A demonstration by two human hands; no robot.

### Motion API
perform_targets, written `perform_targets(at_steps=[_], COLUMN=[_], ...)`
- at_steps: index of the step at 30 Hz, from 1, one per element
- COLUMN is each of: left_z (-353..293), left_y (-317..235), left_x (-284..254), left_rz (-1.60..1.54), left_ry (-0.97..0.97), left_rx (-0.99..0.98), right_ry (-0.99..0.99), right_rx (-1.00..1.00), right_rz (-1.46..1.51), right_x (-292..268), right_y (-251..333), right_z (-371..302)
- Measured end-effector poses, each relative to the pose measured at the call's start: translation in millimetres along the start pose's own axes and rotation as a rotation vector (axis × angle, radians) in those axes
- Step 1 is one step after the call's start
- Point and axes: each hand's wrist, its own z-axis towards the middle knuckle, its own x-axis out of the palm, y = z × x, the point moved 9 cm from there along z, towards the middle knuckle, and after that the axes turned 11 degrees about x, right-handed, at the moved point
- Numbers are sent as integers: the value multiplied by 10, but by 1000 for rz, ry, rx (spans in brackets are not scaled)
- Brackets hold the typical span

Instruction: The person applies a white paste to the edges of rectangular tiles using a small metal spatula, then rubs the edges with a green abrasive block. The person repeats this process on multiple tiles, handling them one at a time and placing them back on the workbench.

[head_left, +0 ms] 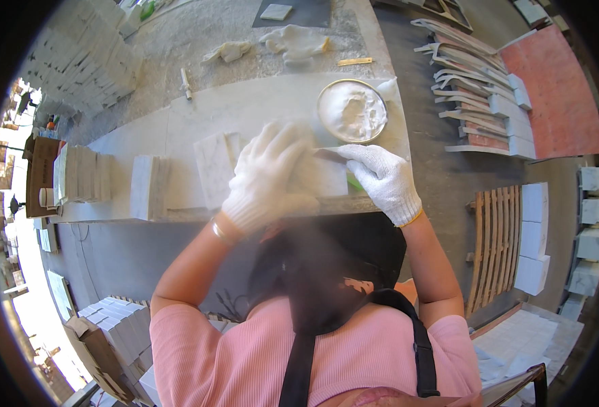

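My left hand (267,178), in a white knit glove, lies with its fingers stretched out over a white marble tile (326,178) at the table's near edge; it is slightly blurred. My gloved right hand (379,178) is closed on a scraper, whose thin grey blade (327,155) points left above the tile. Something bright green (355,182) shows beneath the right hand, mostly hidden. Beyond that hand stands a round bowl (322,121) of white paste (350,112). Left of my left hand, another marble tile (212,169) lies on the table.
Stacked tiles (146,188) and a larger tile row (79,175) stand along the table's left. Loose gloves (296,44), a yellow strip (355,61) and a small stick-like tool (186,84) lie farther back. A wooden pallet (495,247) is on the right-hand floor.
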Motion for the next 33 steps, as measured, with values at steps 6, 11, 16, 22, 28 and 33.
perform_targets(at_steps=[6, 11, 16, 22, 28, 33], left_z=[-33, -31, -20, -19, 2, 12], left_y=[27, 27, 9, 21, -4, 2], left_x=[29, 34, 10, 23, 7, 7], left_rz=[-1, 5, -7, -25, 7, -11], left_ry=[-15, -12, -9, -14, 7, 38], left_rx=[-29, -15, -23, -28, -35, -47], right_ry=[4, -27, -46, 52, 3, 92], right_rx=[15, -6, 12, -21, 80, -47], right_rz=[-84, -31, -17, -72, -2, -40], right_x=[18, -24, 19, 32, 3, 51], right_y=[74, 78, -17, 134, -3, 43], right_z=[-315, -203, 55, -226, 55, -337])
